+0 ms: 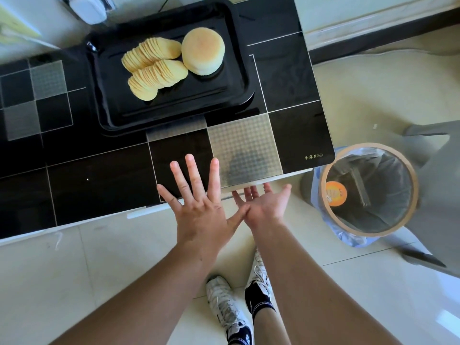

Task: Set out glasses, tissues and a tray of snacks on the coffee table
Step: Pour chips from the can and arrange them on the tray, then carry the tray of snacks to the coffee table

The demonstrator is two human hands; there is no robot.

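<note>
black coffee table bears one tray, one bun; both hands' fingers spread wide.

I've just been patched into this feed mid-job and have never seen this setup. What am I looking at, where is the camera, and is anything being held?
There is no machine: a person wears one wide-angle camera on the head, looking down past their own arms. The left hand and the right hand are both spread flat with straight fingers over the near edge of the black glass coffee table, and they hold nothing. On the table sits a black tray with two fanned rows of crisps and a round bun. A lined waste bin stands on the floor to the right. No glasses show, and no tissues that I can make out.
</note>
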